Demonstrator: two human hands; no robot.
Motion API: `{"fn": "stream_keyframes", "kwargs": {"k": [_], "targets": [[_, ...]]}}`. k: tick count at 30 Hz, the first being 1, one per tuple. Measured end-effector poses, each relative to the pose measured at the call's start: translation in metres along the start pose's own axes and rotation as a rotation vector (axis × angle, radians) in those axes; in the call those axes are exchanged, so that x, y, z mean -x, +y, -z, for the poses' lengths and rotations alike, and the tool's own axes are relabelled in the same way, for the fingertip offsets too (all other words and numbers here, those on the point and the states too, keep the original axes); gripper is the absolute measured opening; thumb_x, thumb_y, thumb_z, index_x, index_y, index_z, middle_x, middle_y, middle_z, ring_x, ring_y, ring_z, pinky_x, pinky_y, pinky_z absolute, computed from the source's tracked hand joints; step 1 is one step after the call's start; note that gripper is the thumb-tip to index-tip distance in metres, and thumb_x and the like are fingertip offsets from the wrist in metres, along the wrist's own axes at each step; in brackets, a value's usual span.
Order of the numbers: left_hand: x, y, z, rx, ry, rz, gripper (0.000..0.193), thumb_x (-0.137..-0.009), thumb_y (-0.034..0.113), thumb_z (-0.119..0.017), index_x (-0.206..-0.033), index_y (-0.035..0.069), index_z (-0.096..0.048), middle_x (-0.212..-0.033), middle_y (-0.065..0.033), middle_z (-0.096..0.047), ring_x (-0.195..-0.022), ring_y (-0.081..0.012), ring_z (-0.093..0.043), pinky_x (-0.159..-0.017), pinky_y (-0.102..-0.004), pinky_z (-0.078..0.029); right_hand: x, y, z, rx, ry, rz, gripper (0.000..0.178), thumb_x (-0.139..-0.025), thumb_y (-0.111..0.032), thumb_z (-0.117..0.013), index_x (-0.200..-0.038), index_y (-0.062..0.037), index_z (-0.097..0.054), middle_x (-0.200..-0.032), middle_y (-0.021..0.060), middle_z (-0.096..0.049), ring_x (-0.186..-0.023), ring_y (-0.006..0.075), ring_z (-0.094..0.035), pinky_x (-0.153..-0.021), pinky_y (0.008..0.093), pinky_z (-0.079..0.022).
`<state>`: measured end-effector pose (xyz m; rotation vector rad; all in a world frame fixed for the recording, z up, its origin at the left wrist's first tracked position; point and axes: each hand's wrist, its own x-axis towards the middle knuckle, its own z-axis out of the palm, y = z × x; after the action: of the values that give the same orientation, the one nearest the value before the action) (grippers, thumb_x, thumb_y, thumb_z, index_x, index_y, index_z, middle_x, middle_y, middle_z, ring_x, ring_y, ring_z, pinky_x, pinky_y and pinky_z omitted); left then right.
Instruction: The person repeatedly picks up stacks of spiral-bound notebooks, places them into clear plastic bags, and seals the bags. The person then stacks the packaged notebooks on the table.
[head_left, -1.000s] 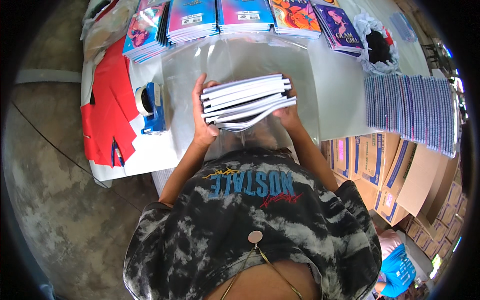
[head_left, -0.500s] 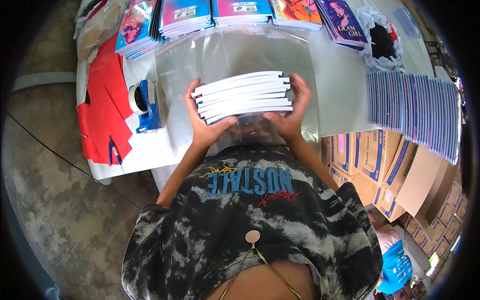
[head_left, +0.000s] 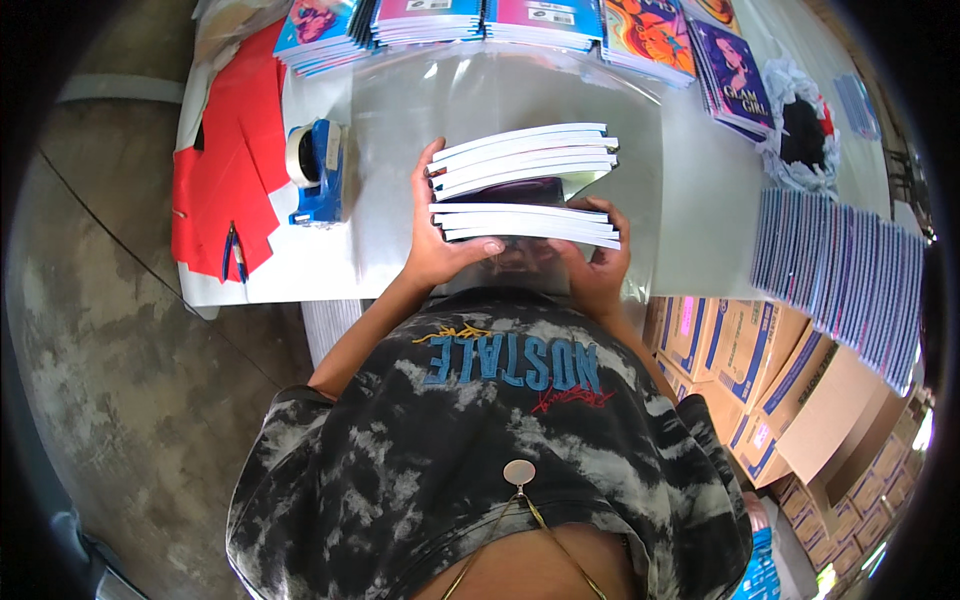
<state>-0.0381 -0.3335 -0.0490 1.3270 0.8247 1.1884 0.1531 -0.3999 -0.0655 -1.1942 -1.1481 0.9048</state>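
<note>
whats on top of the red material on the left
Two pens lie on the red material, at its near end. What's beneath it is covered and can't be seen.

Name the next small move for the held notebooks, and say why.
Probably ease the two groups of held notebooks together: a gap showing a dark cover opens between them, and while the left hand spans both, the right hand holds only the nearer group.
</note>
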Motion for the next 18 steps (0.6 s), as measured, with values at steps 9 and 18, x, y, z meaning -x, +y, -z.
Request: {"fn": "stream_keyframes", "kwargs": {"k": [9, 18], "targets": [[0.003, -0.009, -0.003, -0.062, 0.008, -0.216, 0.092, -0.063, 0.028, -0.082, -0.131, 0.002, -0.026, -0.123, -0.0144, -0.042, -0.114, -0.0223, -0.044, -0.097, -0.0358, -0.036, -0.064, -0.009, 0.013, -0.334, -0.047, 0.169, 0.1, -0.045, -0.04, -0.09, -0.12, -0.0003, -0.036, -0.121, 0.0108, -0.04, -0.113, 0.0182, -0.042, -0.095, 0.0352, -0.036], [0.002, -0.015, 0.018, -0.176, 0.105, -0.243, 0.096, -0.065, 0.069, -0.064, -0.123, -0.005, -0.041, -0.115, -0.019, -0.056, -0.106, -0.0257, -0.056, -0.091, -0.0361, -0.044, -0.064, -0.002, -0.008, -0.234, -0.09, 0.217, 0.106, -0.039, -0.05, -0.088, -0.118, -0.0016, -0.038, -0.112, 0.0094, -0.05, -0.103, 0.0187, -0.052, -0.089, 0.0331, -0.042]]}}
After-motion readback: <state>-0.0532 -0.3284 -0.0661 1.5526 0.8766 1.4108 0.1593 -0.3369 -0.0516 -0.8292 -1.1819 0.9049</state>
